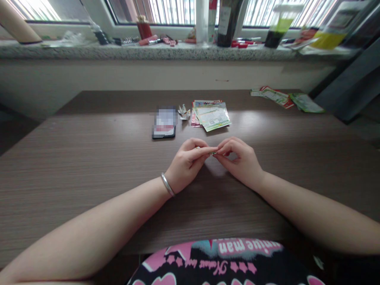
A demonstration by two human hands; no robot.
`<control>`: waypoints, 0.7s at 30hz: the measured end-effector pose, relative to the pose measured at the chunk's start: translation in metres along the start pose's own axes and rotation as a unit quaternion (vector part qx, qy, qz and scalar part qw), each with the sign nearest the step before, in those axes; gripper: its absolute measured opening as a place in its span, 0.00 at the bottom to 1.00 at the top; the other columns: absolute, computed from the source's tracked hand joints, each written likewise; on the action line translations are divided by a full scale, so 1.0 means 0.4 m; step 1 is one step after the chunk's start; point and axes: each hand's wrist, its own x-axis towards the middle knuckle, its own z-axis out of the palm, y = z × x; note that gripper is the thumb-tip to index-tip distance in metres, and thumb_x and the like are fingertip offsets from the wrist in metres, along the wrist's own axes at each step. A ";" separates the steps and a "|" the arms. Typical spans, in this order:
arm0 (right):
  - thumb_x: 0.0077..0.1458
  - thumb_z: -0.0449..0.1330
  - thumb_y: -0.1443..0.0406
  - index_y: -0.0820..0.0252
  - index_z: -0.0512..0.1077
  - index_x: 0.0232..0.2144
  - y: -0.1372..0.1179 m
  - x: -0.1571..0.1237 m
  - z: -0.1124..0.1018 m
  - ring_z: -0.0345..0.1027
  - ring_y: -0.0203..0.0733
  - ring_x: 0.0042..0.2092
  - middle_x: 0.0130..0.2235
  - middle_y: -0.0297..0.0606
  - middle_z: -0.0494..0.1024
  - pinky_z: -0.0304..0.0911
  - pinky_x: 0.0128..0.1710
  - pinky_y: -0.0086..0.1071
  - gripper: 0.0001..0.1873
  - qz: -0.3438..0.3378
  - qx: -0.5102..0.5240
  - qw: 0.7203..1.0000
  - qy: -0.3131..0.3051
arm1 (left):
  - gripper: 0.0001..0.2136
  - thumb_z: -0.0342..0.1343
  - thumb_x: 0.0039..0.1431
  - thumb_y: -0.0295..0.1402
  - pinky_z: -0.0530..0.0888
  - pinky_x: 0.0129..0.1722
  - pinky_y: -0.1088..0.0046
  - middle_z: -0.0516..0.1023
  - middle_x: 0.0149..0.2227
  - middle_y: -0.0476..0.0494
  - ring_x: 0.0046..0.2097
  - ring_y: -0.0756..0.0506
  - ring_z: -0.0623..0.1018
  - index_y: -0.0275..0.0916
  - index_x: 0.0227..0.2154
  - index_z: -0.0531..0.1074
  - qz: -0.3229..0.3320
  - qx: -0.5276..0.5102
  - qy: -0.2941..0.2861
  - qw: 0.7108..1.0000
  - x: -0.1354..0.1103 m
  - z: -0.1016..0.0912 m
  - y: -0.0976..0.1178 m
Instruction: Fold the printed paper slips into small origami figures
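My left hand (pixel 187 162) and my right hand (pixel 237 160) meet above the middle of the brown table (pixel 89 158). Both pinch a small folded piece of paper (pixel 213 152) between their fingertips; only a sliver of it shows. A silver bangle (pixel 168 184) circles my left wrist. Beyond the hands lie a stack of colourful paper squares (pixel 211 114), a small folded paper figure (pixel 184 112) and a dark phone (pixel 164 122).
More printed leaflets (pixel 277 96) lie at the table's far right. A granite window sill (pixel 148 50) behind holds bottles, a red cup, pens and other clutter. A dark slanted panel (pixel 353 87) stands at the right edge.
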 end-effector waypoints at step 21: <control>0.56 0.59 0.68 0.55 0.70 0.29 -0.004 -0.001 -0.008 0.71 0.37 0.39 0.38 0.37 0.77 0.69 0.40 0.34 0.04 0.007 0.003 0.998 -0.058 | 0.07 0.58 0.60 0.37 0.70 0.42 0.69 0.77 0.32 0.47 0.37 0.47 0.74 0.39 0.31 0.75 -0.098 -0.025 0.034 0.994 0.005 -0.012 -0.013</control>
